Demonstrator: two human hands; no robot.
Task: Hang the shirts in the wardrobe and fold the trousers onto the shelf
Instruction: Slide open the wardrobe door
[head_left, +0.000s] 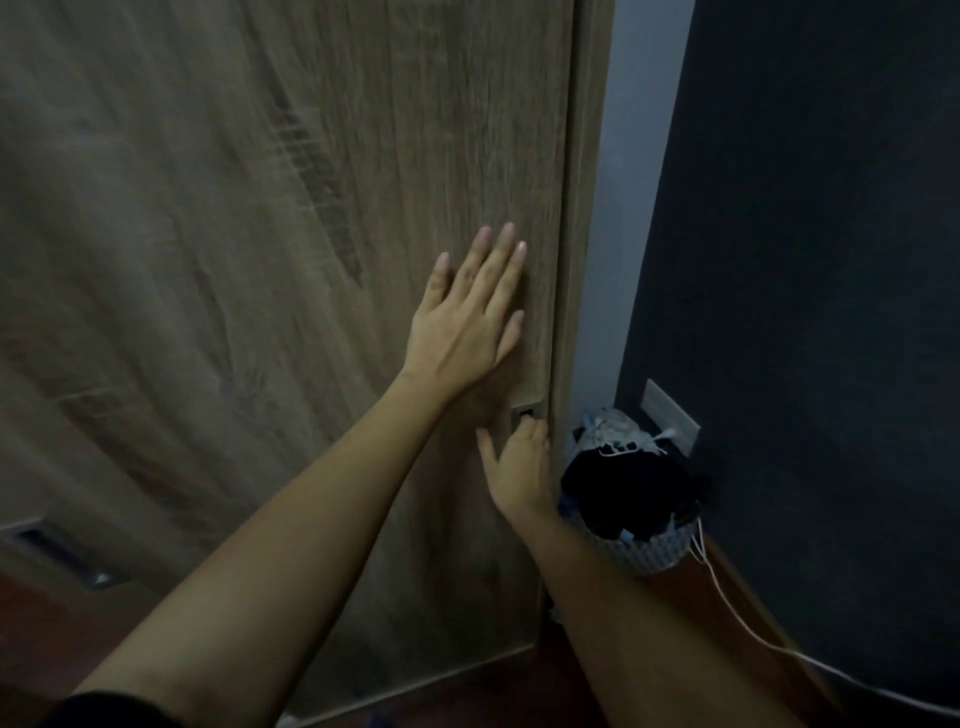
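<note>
Wardrobe door (260, 260): long axis vertical, handle edge rightward. I see left hand (467, 306) pressed flat against it, right hand (519, 467) hooking fingers into recessed handle (527, 413).

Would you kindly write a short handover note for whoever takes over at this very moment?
Left hand flat on the wardrobe door, fingers straight.
Right hand hooks its fingers into the handle.
The door looks shut.
Clothes sit heaped in the basket on the floor to the right.
Nothing hung or folded in view; the whole job seems left.
</note>
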